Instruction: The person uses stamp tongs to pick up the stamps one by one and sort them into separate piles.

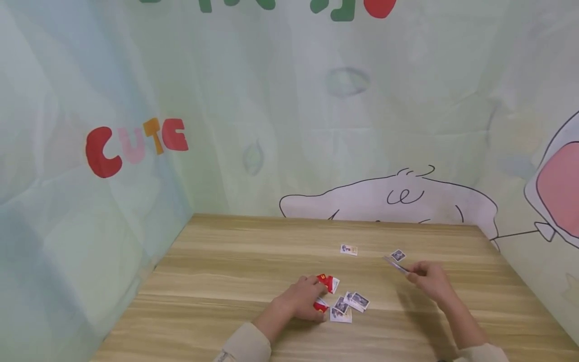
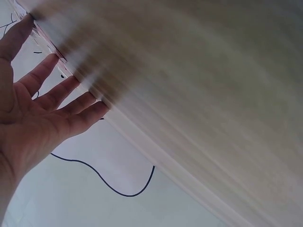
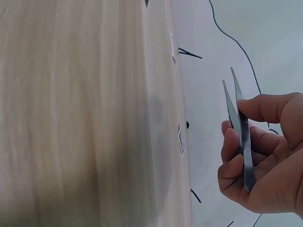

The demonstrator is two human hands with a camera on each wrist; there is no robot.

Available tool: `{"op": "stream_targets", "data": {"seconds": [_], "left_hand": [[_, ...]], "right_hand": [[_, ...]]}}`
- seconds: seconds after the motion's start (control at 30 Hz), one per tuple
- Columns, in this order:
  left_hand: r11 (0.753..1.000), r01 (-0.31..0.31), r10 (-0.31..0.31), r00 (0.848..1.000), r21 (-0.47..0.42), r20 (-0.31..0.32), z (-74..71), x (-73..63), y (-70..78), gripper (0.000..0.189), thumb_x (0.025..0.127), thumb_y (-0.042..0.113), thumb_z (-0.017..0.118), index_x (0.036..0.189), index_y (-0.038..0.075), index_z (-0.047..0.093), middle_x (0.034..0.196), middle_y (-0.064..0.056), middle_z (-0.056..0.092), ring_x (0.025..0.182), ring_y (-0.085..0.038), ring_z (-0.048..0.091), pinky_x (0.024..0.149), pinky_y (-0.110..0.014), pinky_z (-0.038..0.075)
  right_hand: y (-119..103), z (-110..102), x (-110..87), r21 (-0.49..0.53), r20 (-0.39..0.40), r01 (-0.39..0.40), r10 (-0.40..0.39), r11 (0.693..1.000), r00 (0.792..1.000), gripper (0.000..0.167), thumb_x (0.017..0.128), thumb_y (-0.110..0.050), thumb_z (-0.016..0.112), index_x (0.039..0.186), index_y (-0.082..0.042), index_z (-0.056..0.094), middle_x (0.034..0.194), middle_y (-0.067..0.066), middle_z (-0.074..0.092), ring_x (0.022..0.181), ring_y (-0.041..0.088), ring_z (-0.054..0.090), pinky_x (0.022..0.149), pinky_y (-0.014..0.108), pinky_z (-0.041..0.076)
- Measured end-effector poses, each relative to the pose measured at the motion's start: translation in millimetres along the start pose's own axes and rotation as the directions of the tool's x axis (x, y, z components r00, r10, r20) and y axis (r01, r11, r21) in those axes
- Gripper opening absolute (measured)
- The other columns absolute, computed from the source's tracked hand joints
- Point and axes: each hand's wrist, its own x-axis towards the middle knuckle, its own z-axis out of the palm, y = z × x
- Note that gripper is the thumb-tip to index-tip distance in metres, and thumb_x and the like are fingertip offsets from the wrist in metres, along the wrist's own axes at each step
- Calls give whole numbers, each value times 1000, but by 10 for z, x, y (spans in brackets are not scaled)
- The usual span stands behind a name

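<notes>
My right hand (image 1: 431, 282) holds metal tweezers (image 3: 245, 146) between thumb and fingers, their two tips slightly apart with nothing between them. In the head view the tweezers lie just in front of a small dark-printed card (image 1: 398, 255) on the table. The left hand (image 1: 304, 299) rests with its fingertips on the tabletop, palm raised and fingers spread in the left wrist view. Red-and-white pieces (image 1: 332, 284) show beside and under its fingers, partly hidden. Right of that hand lie several overlapping small picture cards (image 1: 360, 300), some with grey prints.
One small card with a coloured print (image 1: 349, 250) lies by itself farther back on the wood-grain table (image 1: 235, 251). Printed fabric walls (image 1: 253, 100) rise at the table's back, left and right edges.
</notes>
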Motion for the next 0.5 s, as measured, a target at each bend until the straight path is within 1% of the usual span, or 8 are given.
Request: {"op": "stream_targets", "data": {"seconds": [0.1, 0.23, 0.5], "left_hand": [[1000, 4, -4, 1000, -6, 4, -6, 1, 5, 53, 73, 40, 75, 119, 17, 60, 119, -1, 51, 103, -20, 46, 85, -36, 44], [1000, 5, -5, 1000, -9, 5, -17, -1, 13, 53, 73, 39, 75, 119, 17, 60, 119, -1, 51, 103, -20, 45, 85, -35, 44], [1000, -13, 13, 1000, -2, -4, -18, -10, -10, 52, 73, 39, 75, 117, 17, 61, 112, 3, 51, 97, -17, 44, 79, -30, 44]], "right_hand": [[1, 42, 1, 8, 9, 13, -13, 1000, 1000, 16, 83, -3, 62, 91, 10, 61, 78, 7, 60, 68, 19, 52, 58, 29, 46], [-11, 100, 12, 27, 19, 12, -13, 1000, 1000, 16, 83, -3, 62, 92, 10, 61, 79, 8, 60, 69, 19, 53, 59, 28, 47], [-58, 211, 35, 77, 62, 25, -30, 997, 998, 15, 82, -2, 63, 91, 10, 61, 77, 6, 58, 69, 18, 50, 57, 28, 45]]}}
